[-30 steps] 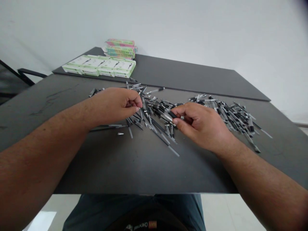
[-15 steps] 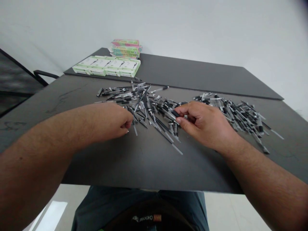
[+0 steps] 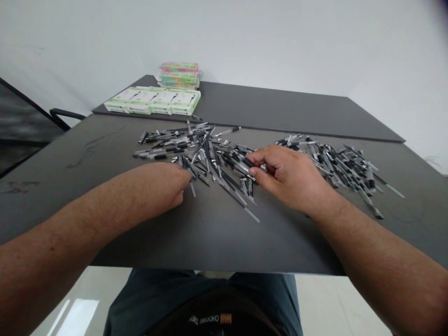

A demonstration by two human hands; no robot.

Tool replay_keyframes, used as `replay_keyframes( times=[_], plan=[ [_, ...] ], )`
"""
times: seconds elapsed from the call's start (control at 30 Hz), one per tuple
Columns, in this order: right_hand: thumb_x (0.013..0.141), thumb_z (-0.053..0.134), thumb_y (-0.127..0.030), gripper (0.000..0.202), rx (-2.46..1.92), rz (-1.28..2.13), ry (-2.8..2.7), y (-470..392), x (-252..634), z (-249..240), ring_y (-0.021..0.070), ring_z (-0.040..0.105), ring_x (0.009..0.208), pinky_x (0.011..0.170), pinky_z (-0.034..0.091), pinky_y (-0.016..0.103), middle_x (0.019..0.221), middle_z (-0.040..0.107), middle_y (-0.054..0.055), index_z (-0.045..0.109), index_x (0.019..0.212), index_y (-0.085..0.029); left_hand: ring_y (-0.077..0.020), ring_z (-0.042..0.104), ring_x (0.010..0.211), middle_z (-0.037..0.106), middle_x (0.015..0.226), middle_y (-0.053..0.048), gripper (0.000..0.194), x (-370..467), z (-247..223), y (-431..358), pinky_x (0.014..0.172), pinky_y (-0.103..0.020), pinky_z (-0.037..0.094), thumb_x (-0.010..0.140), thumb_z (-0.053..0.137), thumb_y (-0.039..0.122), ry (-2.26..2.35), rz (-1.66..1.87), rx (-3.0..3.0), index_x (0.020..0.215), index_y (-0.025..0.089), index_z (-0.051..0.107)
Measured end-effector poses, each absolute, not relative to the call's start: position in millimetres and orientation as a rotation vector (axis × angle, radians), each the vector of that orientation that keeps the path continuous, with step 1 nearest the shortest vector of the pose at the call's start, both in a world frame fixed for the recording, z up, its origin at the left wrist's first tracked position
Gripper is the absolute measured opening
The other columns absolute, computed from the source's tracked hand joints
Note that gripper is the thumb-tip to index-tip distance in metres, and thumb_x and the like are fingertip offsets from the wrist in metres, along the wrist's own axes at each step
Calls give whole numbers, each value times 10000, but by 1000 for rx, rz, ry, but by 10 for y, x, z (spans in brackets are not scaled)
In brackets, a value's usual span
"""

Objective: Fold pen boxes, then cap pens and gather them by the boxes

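Observation:
A loose pile of clear and black pens (image 3: 210, 149) spreads over the middle of the dark table, with several thin refill-like rods jutting toward the near edge. My left hand (image 3: 171, 184) is closed at the near left side of this pile, its back toward me; its fingertips, and anything in them, are hidden. On the pile's right side, my right hand (image 3: 287, 177) pinches some black-gripped pens (image 3: 247, 163) between thumb and fingers. How many it holds I cannot tell. Beyond that hand, a second pile of pens (image 3: 343, 165) lies to the right.
Flat green-and-white boxes (image 3: 154, 100) stand in a row at the back left, on a raised dark board (image 3: 273, 107). Behind them is a stack of pink and green packs (image 3: 179, 74). A black chair (image 3: 24, 121) is at the left. The table's near edge (image 3: 217, 269) faces my lap.
My left hand has come slightly nearer and lower, uncovering pens behind it. My right hand keeps its pinch at the pile's right side. The whole view has shifted slightly.

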State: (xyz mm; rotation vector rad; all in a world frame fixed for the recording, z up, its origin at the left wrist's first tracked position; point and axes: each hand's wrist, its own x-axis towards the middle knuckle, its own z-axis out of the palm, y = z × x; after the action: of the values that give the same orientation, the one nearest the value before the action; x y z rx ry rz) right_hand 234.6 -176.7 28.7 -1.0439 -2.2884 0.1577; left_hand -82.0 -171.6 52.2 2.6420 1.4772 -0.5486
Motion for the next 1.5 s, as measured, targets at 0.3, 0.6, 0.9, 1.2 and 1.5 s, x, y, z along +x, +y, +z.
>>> replay_keyframes(
  times=[0.3,0.6,0.9,1.2,1.5],
  plan=[
    [1037,710,-207,213,-1060,204,-2283,-1754,2351,268,204,701,826,839,544,333,997,842,42,866,1180,-232,-171,618,568,691,609,37,88,-639,737,-1408,582,-299,378,705,745,171,1392,321,2329,753,244,736],
    [1012,689,-153,228,-1047,210,-2244,-1723,2347,258,188,666,781,799,515,313,953,830,32,867,1146,-201,-162,685,528,751,686,-31,174,-388,556,-1163,528,-266,570,731,892,197,1065,857,1592,894,177,834],
    [1029,675,-160,233,-1056,194,-2263,-1718,2341,238,188,661,772,801,516,327,989,834,48,856,1174,-189,-146,763,755,814,865,-53,335,-414,239,-1245,654,-241,681,824,1050,285,910,1111,1451,983,134,797],
    [1048,658,-179,196,-1078,155,-2265,-1789,2317,232,205,687,788,832,538,353,986,829,60,831,1140,-192,-128,727,598,782,790,-8,301,-405,111,-1277,588,-237,633,881,1023,391,861,1141,1531,980,196,815],
    [1017,680,-190,167,-1129,199,-2177,-1781,2318,196,234,726,863,832,554,367,950,806,41,803,1120,-237,-154,761,678,821,819,-40,336,-271,161,-1414,624,-256,667,778,1047,327,873,1122,1387,930,167,794]
  ],
)
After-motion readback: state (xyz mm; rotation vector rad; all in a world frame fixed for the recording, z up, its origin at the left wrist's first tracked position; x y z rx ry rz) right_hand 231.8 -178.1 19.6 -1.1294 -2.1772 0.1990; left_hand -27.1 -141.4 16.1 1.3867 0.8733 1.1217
